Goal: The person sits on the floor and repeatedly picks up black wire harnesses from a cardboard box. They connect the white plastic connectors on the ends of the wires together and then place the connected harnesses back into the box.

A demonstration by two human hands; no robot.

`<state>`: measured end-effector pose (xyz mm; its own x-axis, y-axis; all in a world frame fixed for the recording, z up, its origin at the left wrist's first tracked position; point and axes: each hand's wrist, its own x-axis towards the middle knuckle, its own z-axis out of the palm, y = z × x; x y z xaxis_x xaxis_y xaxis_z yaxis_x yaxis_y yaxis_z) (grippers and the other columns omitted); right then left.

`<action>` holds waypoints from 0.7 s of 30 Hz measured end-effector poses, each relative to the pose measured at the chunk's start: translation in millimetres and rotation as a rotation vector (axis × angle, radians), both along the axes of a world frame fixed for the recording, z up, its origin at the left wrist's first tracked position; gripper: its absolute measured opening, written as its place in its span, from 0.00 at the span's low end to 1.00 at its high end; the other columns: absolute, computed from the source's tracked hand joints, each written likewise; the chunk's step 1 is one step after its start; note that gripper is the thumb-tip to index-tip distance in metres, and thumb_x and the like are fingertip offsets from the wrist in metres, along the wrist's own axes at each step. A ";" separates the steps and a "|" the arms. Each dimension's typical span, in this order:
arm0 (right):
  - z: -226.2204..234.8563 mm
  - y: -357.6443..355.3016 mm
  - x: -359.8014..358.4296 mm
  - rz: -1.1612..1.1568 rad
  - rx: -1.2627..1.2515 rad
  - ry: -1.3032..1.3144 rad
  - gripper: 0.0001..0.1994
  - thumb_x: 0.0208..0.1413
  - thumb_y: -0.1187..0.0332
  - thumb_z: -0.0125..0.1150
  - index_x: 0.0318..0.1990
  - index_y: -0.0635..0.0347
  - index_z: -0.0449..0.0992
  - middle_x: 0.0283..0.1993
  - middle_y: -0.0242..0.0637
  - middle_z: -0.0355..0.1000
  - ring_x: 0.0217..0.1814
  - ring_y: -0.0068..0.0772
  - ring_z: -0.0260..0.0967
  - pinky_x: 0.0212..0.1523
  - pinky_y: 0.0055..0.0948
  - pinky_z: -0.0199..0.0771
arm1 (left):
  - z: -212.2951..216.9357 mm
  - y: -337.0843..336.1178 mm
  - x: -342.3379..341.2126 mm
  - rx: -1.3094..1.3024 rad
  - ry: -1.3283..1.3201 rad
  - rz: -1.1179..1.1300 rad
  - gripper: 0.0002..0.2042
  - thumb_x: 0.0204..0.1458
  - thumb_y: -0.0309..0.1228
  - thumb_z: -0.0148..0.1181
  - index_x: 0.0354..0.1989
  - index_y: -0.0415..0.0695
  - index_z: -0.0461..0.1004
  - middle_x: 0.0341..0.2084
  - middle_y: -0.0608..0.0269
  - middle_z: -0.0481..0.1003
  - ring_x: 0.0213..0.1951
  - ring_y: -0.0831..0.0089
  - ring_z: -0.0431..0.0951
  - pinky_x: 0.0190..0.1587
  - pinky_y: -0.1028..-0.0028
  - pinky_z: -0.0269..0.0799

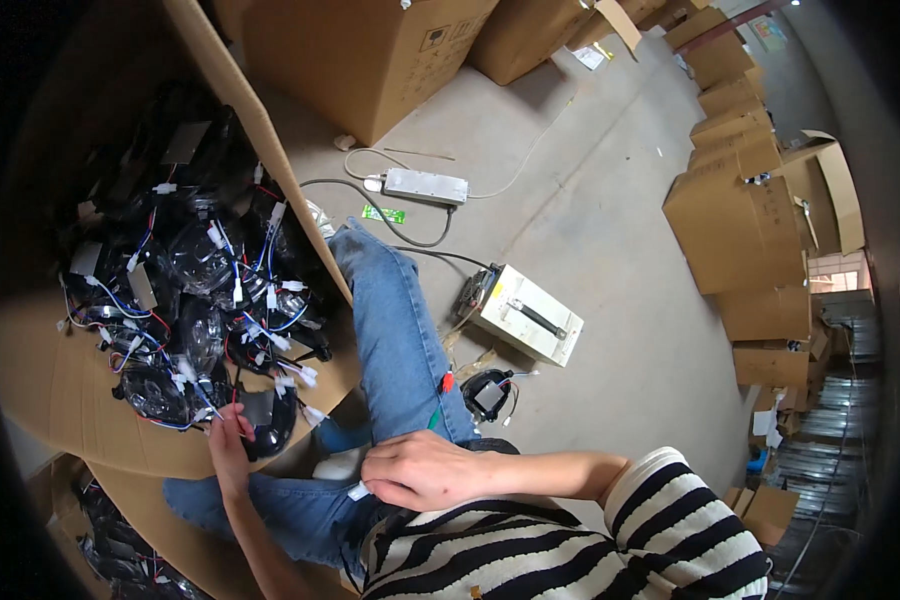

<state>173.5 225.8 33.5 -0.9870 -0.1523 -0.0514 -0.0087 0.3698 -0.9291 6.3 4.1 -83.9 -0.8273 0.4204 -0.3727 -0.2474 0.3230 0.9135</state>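
Note:
My left hand (231,440) reaches to the near edge of a pile of black lamp units (195,260) with clear covers, in an open cardboard box (50,400). Its fingertips are pinched together on thin wires (220,412) from the pile. Beside it lies a black unit (275,420) with a dark curved shell. My right hand (425,470) rests over my lap with its fingers curled. A small white connector (358,491) sticks out under those fingers; the rest of what they hold is hidden. Many white plugs on red, blue and white wires hang over the pile.
A cream metal box with a black handle (525,318) stands on the floor, cabled to a power strip (425,186). A single lamp unit (488,395) lies beside my leg. Large cartons (370,60) stand ahead, and more cartons (740,230) line the right. Another box of units (120,540) is at lower left.

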 end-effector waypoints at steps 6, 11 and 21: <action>7.4 0.8 -6.3 0.033 0.017 0.014 0.03 0.45 0.73 0.48 0.26 0.63 0.65 0.24 0.39 0.63 0.28 0.41 0.64 0.26 0.34 0.65 | 74.0 14.6 32.8 0.166 -0.168 -0.029 0.18 0.56 0.39 0.38 0.40 0.34 0.65 0.14 0.69 0.63 0.11 0.87 0.56 0.20 0.84 0.61; 14.6 -4.9 -15.1 0.097 0.011 0.021 0.03 0.45 0.74 0.48 0.27 0.64 0.67 0.24 0.40 0.64 0.26 0.41 0.65 0.27 0.33 0.66 | 71.7 8.0 50.9 0.069 -0.054 -0.123 0.18 0.56 0.35 0.36 0.46 0.35 0.64 0.19 0.67 0.66 0.20 0.81 0.65 0.26 0.83 0.63; 25.8 -8.6 -19.2 0.078 -0.047 -0.100 0.02 0.42 0.77 0.51 0.26 0.64 0.67 0.22 0.40 0.65 0.24 0.41 0.64 0.24 0.32 0.63 | 95.6 12.1 78.8 0.351 -0.275 -0.193 0.12 0.54 0.27 0.41 0.44 0.37 0.66 0.24 0.66 0.63 0.26 0.82 0.62 0.28 0.83 0.59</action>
<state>154.3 217.1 59.3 -0.9623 -0.2333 -0.1399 0.0577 0.3277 -0.9430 85.1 16.2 11.7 -0.6125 0.6958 -0.3752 -0.4610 0.0711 0.8845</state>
